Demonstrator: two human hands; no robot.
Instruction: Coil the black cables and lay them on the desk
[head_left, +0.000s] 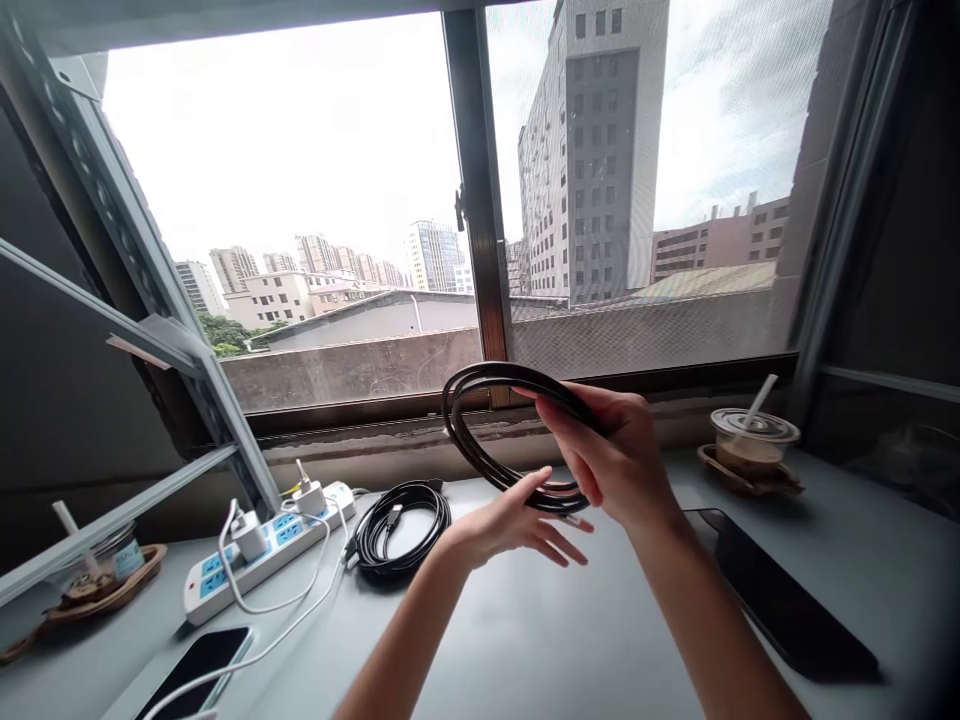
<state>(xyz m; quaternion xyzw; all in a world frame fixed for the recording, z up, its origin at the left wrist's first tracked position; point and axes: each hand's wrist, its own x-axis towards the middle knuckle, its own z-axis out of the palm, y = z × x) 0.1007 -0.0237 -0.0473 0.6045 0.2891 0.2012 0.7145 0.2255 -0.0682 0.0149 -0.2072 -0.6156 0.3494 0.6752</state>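
A coil of black cable (pixel 469 452) is held up above the desk in front of the window. My right hand (pixel 611 455) is closed around the coil's right side. Near the bottom of the loop, my left hand (pixel 517 522) has its fingers stretched apart and its thumb beside the cable. Whether its palm touches the cable I cannot tell. A small light-coloured end shows by the left fingers, too small to make out. Behind my left wrist, a second coiled black cable (pixel 365 560) lies on the desk, with a plug inside its loop.
A white power strip (pixel 270 545) with plugged-in chargers and white cords lies to the left. The grey desk (pixel 540 640) also bears a phone (pixel 196 680), a dark flat device (pixel 795 600), a lidded cup (pixel 754 435) and another cup (pixel 124 552) behind a metal frame.
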